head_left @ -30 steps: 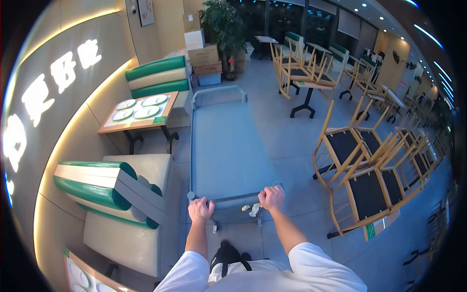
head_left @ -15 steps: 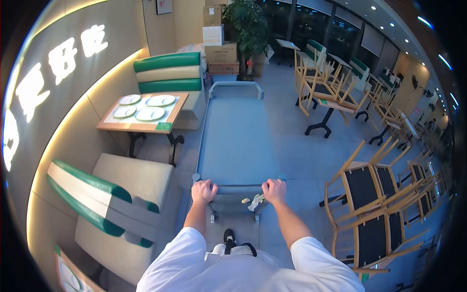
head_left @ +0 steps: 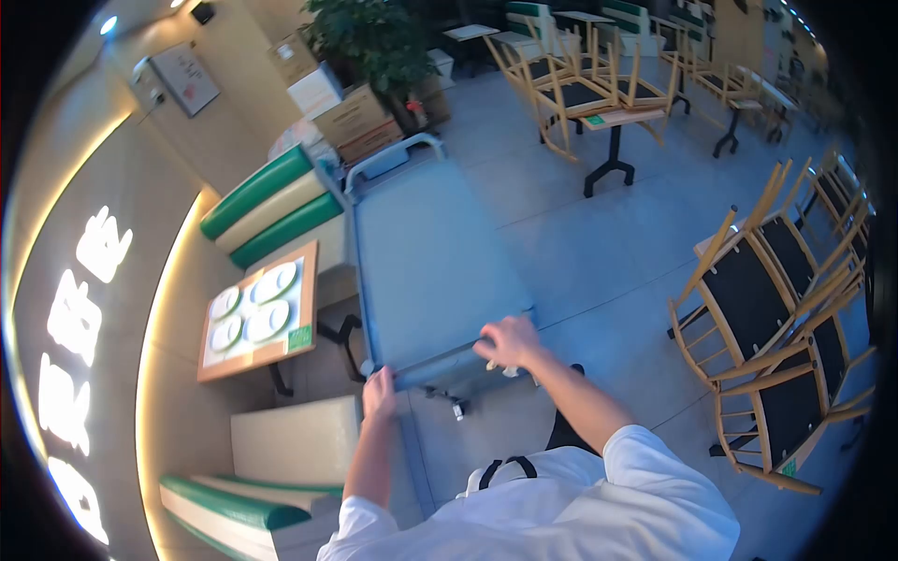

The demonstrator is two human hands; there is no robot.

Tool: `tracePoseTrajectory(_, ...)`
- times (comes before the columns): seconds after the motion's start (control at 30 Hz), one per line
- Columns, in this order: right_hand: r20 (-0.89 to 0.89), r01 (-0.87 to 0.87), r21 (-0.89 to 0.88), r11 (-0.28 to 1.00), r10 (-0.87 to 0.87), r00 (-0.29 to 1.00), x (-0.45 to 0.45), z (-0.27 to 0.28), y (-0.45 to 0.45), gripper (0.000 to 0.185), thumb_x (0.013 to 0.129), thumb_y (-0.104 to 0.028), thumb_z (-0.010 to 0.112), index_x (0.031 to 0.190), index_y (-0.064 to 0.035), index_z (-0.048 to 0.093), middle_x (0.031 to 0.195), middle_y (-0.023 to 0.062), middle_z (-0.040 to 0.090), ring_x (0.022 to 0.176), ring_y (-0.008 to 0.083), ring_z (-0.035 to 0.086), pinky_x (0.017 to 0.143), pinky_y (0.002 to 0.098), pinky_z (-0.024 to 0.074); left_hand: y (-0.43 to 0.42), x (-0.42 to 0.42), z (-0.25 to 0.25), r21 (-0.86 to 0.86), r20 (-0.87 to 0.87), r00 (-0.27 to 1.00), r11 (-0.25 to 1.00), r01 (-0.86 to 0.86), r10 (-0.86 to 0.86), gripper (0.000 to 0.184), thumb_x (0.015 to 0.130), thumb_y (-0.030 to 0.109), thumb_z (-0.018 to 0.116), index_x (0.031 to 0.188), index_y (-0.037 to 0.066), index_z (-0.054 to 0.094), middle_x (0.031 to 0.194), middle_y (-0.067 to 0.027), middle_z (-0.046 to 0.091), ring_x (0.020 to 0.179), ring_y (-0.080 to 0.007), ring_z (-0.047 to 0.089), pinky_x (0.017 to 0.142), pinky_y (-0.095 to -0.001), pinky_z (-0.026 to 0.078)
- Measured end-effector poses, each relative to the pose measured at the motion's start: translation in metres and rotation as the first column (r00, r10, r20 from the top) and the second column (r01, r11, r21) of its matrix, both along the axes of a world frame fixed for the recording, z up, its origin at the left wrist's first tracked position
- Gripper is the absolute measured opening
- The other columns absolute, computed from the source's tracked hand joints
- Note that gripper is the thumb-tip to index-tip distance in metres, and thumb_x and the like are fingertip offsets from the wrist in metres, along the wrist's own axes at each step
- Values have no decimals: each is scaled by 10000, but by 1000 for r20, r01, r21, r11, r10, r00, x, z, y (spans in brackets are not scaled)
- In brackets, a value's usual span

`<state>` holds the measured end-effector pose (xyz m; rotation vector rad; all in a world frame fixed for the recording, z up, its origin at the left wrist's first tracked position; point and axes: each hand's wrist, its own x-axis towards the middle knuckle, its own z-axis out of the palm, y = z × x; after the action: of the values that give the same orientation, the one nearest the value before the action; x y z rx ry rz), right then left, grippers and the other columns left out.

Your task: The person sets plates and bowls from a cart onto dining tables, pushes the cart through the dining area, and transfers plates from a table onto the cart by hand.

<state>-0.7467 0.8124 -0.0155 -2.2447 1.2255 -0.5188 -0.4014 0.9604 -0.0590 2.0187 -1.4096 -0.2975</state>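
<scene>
A trolley [head_left: 430,252] with a flat blue-grey top stretches out in front of me, its far end angled up and to the left. My left hand [head_left: 379,393] is closed on the handle at its near left corner. Near the right corner, my right hand [head_left: 510,342] is curled over the same near edge; its fingertips are partly hidden. Under that hand a small pale item hangs, too blurred to name. A caster [head_left: 459,409] shows beneath the near end.
Left of the trolley stand a table [head_left: 307,271] set with several plates, a green-and-cream bench [head_left: 271,201] and a nearer seat [head_left: 295,444]. Cardboard boxes [head_left: 351,117] and a plant [head_left: 360,42] stand beyond its far end. Upturned chairs [head_left: 748,290] rest on tables at right.
The view has turned right, and the trolley now slants left. Beside it, the plate-set table appears nearer. My right hand has shifted inward along the near edge.
</scene>
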Motion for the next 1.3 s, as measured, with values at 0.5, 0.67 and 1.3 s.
tracePoseTrajectory(0.5, 635, -612, 594, 522, 163, 755, -30, -126, -200, 396, 1021, -381, 640, 1208, -33, 676, 1128, 60, 721, 1023, 136, 666, 909, 301, 524, -111, 15, 47, 110, 393, 780, 817, -566, 487, 293, 968, 341, 611, 1119, 100, 679, 1020, -100, 748, 1006, -319, 686, 978, -466, 460)
tracePoseTrajectory(0.67, -130, 216, 838, 501, -202, 971, -187, -342, -322, 571, 949, -512, 658, 1234, -17, 681, 1200, 188, 705, 1098, 227, 687, 935, 372, 551, -160, 29, 7, -41, -132, 509, 508, -860, 851, 262, 987, 337, 595, 1065, 98, 672, 897, -35, 707, 873, -212, 672, 944, -442, 438)
tracePoseTrajectory(1.3, -327, 619, 785, 16, -839, 435, -239, -265, -583, 317, 953, -364, 601, 1069, -89, 708, 936, 156, 749, 868, 338, 728, 790, 505, 555, -943, 175, 139, -315, -114, 941, 886, -339, 320, 290, 916, 307, 655, 1118, 99, 663, 977, -90, 705, 954, -262, 673, 887, -405, 488)
